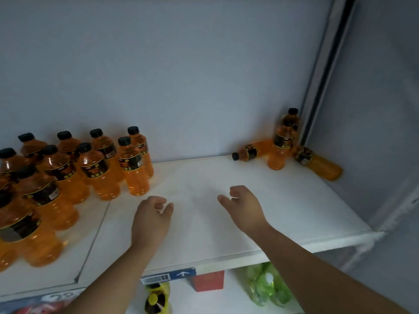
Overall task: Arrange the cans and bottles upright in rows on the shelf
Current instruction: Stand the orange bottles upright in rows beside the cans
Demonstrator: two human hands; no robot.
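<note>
Upright bottles [133,168]: clear ribbed plastic, orange liquid inside, black caps and labels, in rows at the left of the shelf [204,234], smooth and white. Corner bottles [280,152], far right: two stood, two lay sideways. Left hand [152,214] and right hand [242,205] hovered mid-shelf, fingers loosely curled, holding nothing.

You're facing upright bottles [133,168] showing clear orange liquid, wearing black caps and black labels carrying orange-yellow print. The corner bottles [279,156] on the right are showing the same orange, black caps and black labels. The shelf [204,223] is reading plain white, no pattern. The back wall [181,75] is reading pale blue-grey. Below, you're seeing a blue tag [179,274] carrying a white arrow and a black-and-white barcode, a plain red box [207,281], a bright green pack [267,284] and a yellow item [157,298] showing black markings.
</note>
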